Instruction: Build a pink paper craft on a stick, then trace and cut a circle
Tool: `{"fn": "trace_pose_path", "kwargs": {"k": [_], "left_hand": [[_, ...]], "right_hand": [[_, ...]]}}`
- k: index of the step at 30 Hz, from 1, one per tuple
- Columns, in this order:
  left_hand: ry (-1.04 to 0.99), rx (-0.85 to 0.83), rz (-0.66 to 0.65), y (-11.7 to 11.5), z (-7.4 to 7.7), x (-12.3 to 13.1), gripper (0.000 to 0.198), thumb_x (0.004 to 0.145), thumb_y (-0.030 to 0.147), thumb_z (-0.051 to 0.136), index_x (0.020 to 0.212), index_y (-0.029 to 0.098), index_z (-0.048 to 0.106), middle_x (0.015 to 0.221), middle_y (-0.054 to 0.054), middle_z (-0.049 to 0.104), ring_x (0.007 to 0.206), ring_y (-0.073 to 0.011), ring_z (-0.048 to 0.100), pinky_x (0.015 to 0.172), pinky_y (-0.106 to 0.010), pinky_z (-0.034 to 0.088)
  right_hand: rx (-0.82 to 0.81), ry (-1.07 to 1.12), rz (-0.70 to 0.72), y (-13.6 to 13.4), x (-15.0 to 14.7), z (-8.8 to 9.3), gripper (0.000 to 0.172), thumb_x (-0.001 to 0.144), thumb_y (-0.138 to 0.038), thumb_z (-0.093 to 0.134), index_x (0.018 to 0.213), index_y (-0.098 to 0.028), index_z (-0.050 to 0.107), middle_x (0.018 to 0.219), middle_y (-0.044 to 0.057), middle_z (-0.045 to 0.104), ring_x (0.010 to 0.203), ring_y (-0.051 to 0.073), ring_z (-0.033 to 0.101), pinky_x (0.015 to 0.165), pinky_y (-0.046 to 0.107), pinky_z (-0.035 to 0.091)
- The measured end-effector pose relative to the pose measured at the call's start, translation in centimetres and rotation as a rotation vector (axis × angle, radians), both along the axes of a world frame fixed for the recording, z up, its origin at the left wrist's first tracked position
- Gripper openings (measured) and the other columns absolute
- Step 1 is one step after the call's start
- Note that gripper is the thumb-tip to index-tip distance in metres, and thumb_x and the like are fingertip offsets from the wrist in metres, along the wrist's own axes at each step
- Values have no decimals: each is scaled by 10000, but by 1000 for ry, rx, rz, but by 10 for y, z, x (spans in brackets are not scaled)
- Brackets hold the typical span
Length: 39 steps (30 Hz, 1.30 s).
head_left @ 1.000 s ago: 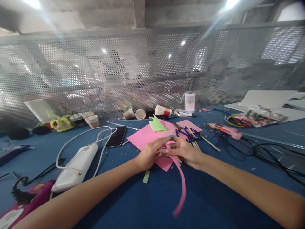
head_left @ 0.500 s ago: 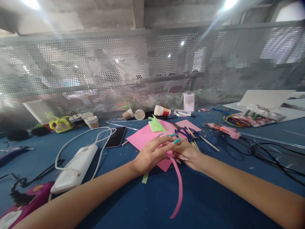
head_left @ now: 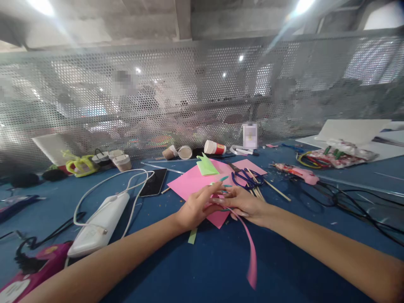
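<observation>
My left hand (head_left: pixel 197 206) and my right hand (head_left: pixel 244 204) meet over the near corner of a pink paper sheet (head_left: pixel 192 182) on the blue table (head_left: pixel 205 265). Both pinch the top end of a long pink paper strip (head_left: pixel 249 248), which curls down toward me and hangs free with its tip blurred. A folded green paper piece (head_left: pixel 206 165) lies on the pink sheet behind my fingers. Blue-handled scissors (head_left: pixel 248 176) rest just beyond my right hand, beside thin wooden sticks (head_left: pixel 274 189).
A white power bank (head_left: pixel 99 223) with its cable and a black phone (head_left: pixel 154 182) lie to the left. A pink glue gun (head_left: pixel 298 172) and black cables (head_left: pixel 356 202) are on the right. Paper cups (head_left: pixel 214 147) line the perforated metal screen (head_left: pixel 202 92). A green scrap (head_left: pixel 192 235) lies under my left wrist.
The hanging end of the pink strip has swung to the right. My fingers have shifted on its top end and stay pinched together over the pink sheet's corner.
</observation>
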<state>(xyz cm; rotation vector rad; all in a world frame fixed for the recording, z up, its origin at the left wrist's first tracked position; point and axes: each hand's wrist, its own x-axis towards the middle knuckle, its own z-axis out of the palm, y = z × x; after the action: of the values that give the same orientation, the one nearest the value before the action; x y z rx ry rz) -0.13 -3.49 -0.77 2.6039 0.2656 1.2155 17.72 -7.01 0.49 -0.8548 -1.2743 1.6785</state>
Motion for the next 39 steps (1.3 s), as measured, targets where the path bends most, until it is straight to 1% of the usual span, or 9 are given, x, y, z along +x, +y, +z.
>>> {"fn": "trace_pose_path", "kwargs": {"k": [7, 12, 19, 24, 28, 31, 35, 37, 39], "left_hand": [[19, 49, 120, -2, 1, 0, 469, 839, 264, 615, 1288, 243, 481, 1066, -97, 671, 919, -198, 666, 807, -327, 566], [65, 100, 112, -3, 5, 1, 573, 835, 298, 616, 1360, 222, 400, 1238, -146, 582, 1116, -249, 590, 898, -393, 538], [147, 580, -17, -18, 22, 2, 353, 850, 217, 592, 1202, 190, 569, 1166, -64, 666, 1166, -210, 558, 1016, -356, 448], [176, 886, 17, -36, 25, 6, 243, 838, 172, 601, 1075, 177, 652, 1155, -29, 678, 1148, -242, 575, 990, -368, 461], [105, 1065, -52, -51, 28, 11, 102, 803, 159, 631, 864, 149, 712, 942, -20, 742, 878, -192, 686, 809, -308, 565], [62, 910, -91, -62, 33, 14, 83, 809, 159, 624, 829, 141, 702, 813, -21, 747, 723, -157, 702, 663, -240, 587], [-9, 494, -145, -75, 44, 14, 174, 866, 112, 523, 986, 101, 649, 851, -88, 744, 761, -147, 708, 658, -205, 583], [-83, 304, -93, -78, 51, 13, 207, 871, 89, 503, 1019, 123, 644, 850, -85, 743, 749, -135, 706, 665, -194, 575], [-172, 157, 30, -75, 60, 12, 165, 836, 97, 573, 949, 162, 675, 798, -55, 742, 685, -125, 699, 637, -184, 564]], "right_hand": [[10, -39, -125, 5, -1, -11, 523, 591, -371, 836, 1030, -153, 652, 650, -5, 657, 320, 20, 401, 304, 169, 353], [17, -102, -203, 1, -2, -6, 481, 565, -333, 840, 960, -157, 629, 594, -18, 641, 271, 24, 360, 261, 176, 265], [80, -108, -221, -5, -3, -1, 216, 720, -219, 632, 924, -150, 616, 516, -39, 571, 350, 71, 468, 308, 160, 299], [25, -47, -190, -2, -2, -9, 267, 738, -228, 638, 992, -169, 584, 715, 28, 692, 429, 92, 549, 363, 181, 382], [64, -152, -191, -3, -1, -4, 398, 731, -316, 711, 1049, -165, 525, 883, 94, 722, 334, 53, 481, 304, 182, 323], [142, -276, -241, -4, -1, 2, 388, 756, -357, 690, 1040, -173, 499, 845, 77, 724, 247, 36, 383, 258, 194, 248], [363, -314, -311, -8, -2, 3, 404, 722, -335, 730, 1009, -187, 486, 821, 52, 719, 528, 126, 631, 411, 200, 411], [407, -301, -285, -10, -2, 3, 392, 732, -326, 720, 1017, -191, 487, 781, 40, 711, 652, 159, 667, 478, 211, 443], [388, -299, -245, -12, -2, 3, 378, 752, -328, 694, 1037, -200, 483, 705, 15, 691, 556, 150, 634, 423, 213, 406]]}}
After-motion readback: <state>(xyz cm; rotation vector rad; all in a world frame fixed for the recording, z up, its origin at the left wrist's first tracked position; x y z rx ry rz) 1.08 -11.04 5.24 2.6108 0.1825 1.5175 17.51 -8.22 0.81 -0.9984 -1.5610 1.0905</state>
